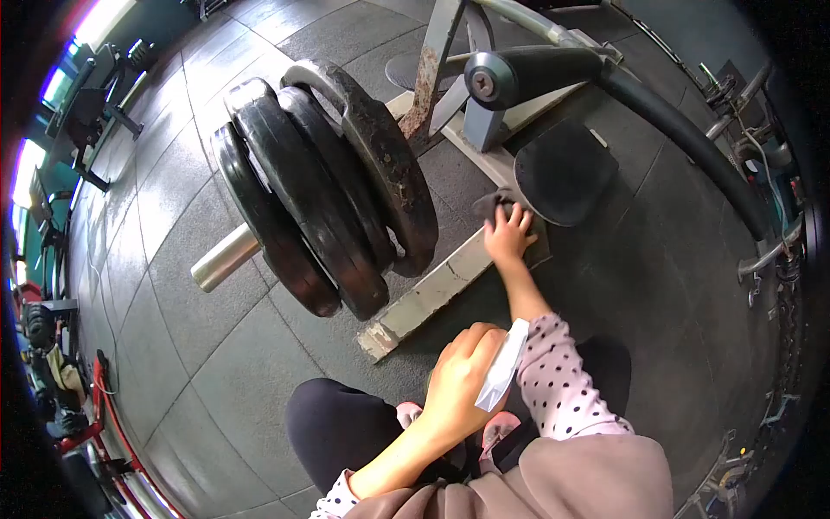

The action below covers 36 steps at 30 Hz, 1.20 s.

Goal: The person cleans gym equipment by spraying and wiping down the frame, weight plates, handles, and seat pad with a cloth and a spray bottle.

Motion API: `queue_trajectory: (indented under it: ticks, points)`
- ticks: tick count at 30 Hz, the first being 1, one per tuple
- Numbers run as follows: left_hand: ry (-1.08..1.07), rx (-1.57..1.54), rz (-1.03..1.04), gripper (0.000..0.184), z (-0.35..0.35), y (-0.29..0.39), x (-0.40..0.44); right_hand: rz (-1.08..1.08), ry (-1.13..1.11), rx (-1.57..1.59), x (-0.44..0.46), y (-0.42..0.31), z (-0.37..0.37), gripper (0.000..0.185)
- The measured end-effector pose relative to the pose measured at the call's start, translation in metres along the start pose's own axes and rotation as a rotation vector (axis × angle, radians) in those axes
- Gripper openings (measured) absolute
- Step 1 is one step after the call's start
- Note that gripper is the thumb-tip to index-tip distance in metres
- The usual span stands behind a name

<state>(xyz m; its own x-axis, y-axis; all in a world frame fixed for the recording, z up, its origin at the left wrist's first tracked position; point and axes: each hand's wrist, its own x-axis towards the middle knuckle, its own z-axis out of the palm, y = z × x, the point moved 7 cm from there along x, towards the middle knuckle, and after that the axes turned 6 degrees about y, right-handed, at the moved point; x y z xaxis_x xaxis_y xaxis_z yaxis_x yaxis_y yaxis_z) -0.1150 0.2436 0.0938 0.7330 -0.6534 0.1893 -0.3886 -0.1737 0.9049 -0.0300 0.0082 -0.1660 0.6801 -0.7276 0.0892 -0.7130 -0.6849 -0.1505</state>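
Observation:
My left hand (467, 376) is wrapped around what looks like a spray bottle, held above my knees. Only the bottle's white plastic head (504, 366) shows; the rest is hidden by the hand. Farther forward, my right hand (510, 233) presses a dark grey cloth (494, 208) against the pale metal base beam (432, 294) of a gym machine, near its joint. Beside those fingers is a black rounded foot plate (566, 171). Several black weight plates (311, 195) hang on the machine's silver bar sleeve (226, 257), left of the beam.
A thick black-padded handle (536, 73) juts out above the beam, and its dark curved tube (692, 143) runs to the right. Dark rubber tiles (225, 381) cover the floor. Gym benches (99, 112) stand at the far left, with a red frame (108, 415) below them.

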Motion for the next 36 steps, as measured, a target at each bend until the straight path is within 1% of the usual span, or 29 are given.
queue_trajectory:
  ticks: [1, 2, 3, 5, 6, 7, 8, 11, 12, 15, 16, 17, 18, 19, 20, 21, 24, 25, 27, 31, 32, 34, 36]
  points:
    - [0.001, -0.01, 0.005, 0.046, 0.0, 0.001, 0.0, -0.078, 0.093, -0.004, -0.02, -0.01, 0.003, 0.045]
    - [-0.002, 0.003, 0.0, 0.046, 0.002, -0.001, 0.0, -0.114, 0.107, 0.018, -0.045, -0.022, -0.002, 0.047]
    - [-0.006, 0.015, -0.007, 0.046, 0.005, -0.004, 0.0, -0.158, 0.035, 0.008, -0.071, -0.037, -0.007, 0.049]
    - [-0.01, 0.023, -0.002, 0.046, 0.009, -0.004, 0.004, -0.289, 0.057, 0.063, -0.139, -0.071, -0.013, 0.054]
    - [-0.01, 0.021, 0.007, 0.046, 0.009, -0.003, 0.007, -0.331, -0.134, 0.093, -0.167, -0.089, -0.014, 0.057]
    - [-0.008, 0.021, 0.015, 0.046, 0.009, -0.004, 0.01, -0.352, -0.177, 0.213, -0.197, -0.1, -0.006, 0.063]
    - [-0.002, 0.033, 0.036, 0.046, 0.008, -0.002, 0.014, -0.425, -0.118, 0.227, -0.212, -0.104, -0.011, 0.066]
    - [0.022, 0.024, 0.028, 0.045, 0.012, -0.014, 0.017, -0.389, -0.033, 0.16, -0.181, -0.093, -0.014, 0.065]
    - [-0.008, 0.012, -0.04, 0.044, 0.014, -0.021, 0.017, -0.364, -0.034, 0.016, -0.156, -0.083, -0.01, 0.057]
    - [0.005, 0.062, -0.04, 0.043, 0.016, -0.023, 0.017, -0.154, 0.189, 0.1, -0.071, -0.032, 0.009, 0.053]
    - [-0.005, 0.06, -0.064, 0.044, 0.013, -0.02, 0.018, -0.086, 0.137, 0.135, -0.042, -0.018, 0.015, 0.052]
    - [0.003, 0.064, -0.065, 0.044, 0.012, -0.019, 0.018, -0.071, 0.17, 0.127, -0.017, -0.004, 0.031, 0.051]
    - [0.013, 0.072, -0.062, 0.045, 0.01, -0.02, 0.017, -0.027, 0.094, 0.128, 0.003, 0.003, 0.03, 0.052]
    - [0.024, 0.082, -0.058, 0.045, 0.007, -0.02, 0.017, 0.035, -0.065, 0.068, 0.014, 0.002, 0.01, 0.055]
    - [0.028, 0.076, -0.044, 0.046, 0.004, -0.02, 0.017, 0.027, -0.074, 0.084, 0.028, 0.008, 0.019, 0.056]
    - [0.031, 0.065, -0.034, 0.046, 0.003, -0.019, 0.016, 0.019, -0.087, 0.095, 0.034, 0.009, 0.018, 0.058]
    - [0.039, 0.038, -0.016, 0.047, 0.002, -0.016, 0.011, 0.086, -0.146, 0.036, 0.029, 0.012, 0.018, 0.061]
    - [0.044, 0.037, -0.009, 0.047, -0.001, -0.014, 0.01, 0.101, -0.089, 0.057, 0.03, 0.013, 0.021, 0.061]
    - [0.046, 0.027, -0.012, 0.046, -0.004, -0.011, 0.007, 0.167, -0.058, 0.051, 0.027, 0.013, 0.015, 0.062]
    - [0.068, 0.001, -0.002, 0.044, -0.007, -0.012, 0.004, 0.261, -0.129, 0.001, 0.022, 0.012, 0.006, 0.065]
    - [0.067, 0.001, 0.002, 0.044, -0.007, -0.012, 0.003, 0.281, -0.137, 0.02, 0.019, 0.011, 0.004, 0.063]
    - [0.066, -0.003, 0.006, 0.043, -0.009, -0.01, 0.003, 0.217, -0.073, -0.003, 0.015, 0.014, 0.016, 0.061]
    - [0.072, -0.012, 0.003, 0.042, -0.012, -0.009, 0.003, 0.142, -0.014, -0.018, -0.005, 0.008, 0.007, 0.057]
